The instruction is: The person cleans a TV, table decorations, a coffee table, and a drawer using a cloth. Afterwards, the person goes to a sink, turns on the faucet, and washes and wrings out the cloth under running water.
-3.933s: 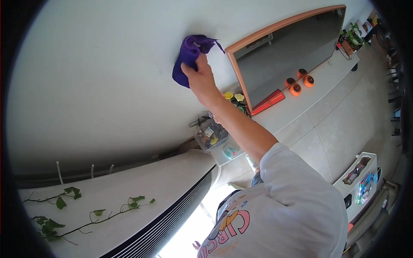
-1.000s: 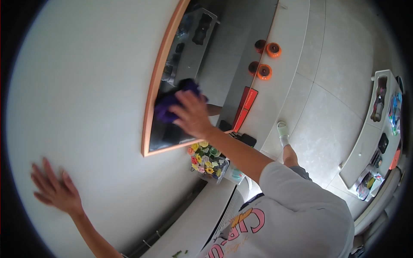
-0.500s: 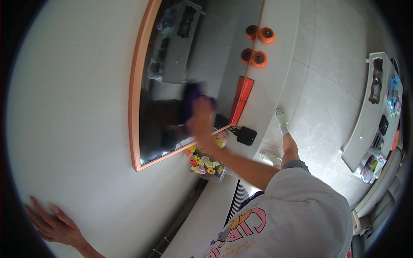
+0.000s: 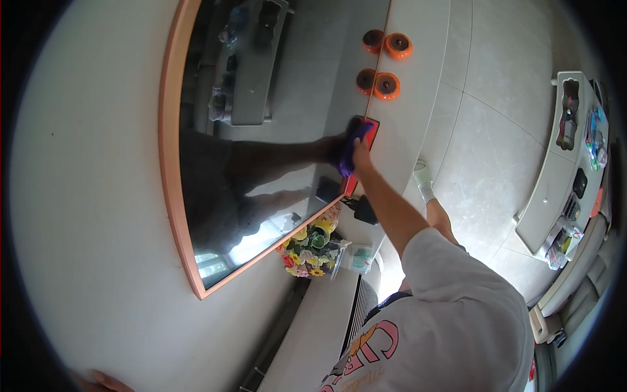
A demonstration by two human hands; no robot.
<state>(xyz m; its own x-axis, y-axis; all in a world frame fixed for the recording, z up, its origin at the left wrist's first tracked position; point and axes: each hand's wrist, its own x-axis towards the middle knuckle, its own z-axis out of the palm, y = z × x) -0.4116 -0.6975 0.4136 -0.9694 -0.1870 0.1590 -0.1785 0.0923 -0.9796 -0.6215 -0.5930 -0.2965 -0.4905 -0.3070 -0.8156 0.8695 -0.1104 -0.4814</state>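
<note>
Moved: purple cloth [image 4: 344,157], from mid-screen to the bench-side lower edge of the wood-framed screen [image 4: 313,85]. Right hand [image 4: 361,157]: clamped on the cloth, overlapping the red box [image 4: 351,187]; contact with the box unclear. Consequence: mid-screen now uncovered. Left hand [image 4: 104,381]: lower in view, mostly cut off; state cannot be told. Round orange ornaments [image 4: 398,46]: two, on the bench [image 4: 411,108], along the screen's lower edge. Flowers [image 4: 305,253]: near the screen's lower corner.

2 orange pots [image 4: 386,85] on wht surface [image 4: 418,85], multicol. flowers [image 4: 304,253] nr blk box [image 4: 367,210], 2nd surface [image 4: 554,189] w/ misc. bits [image 4: 595,138], grey sofa [image 4: 581,281], tiled floor [image 4: 493,130]
</note>
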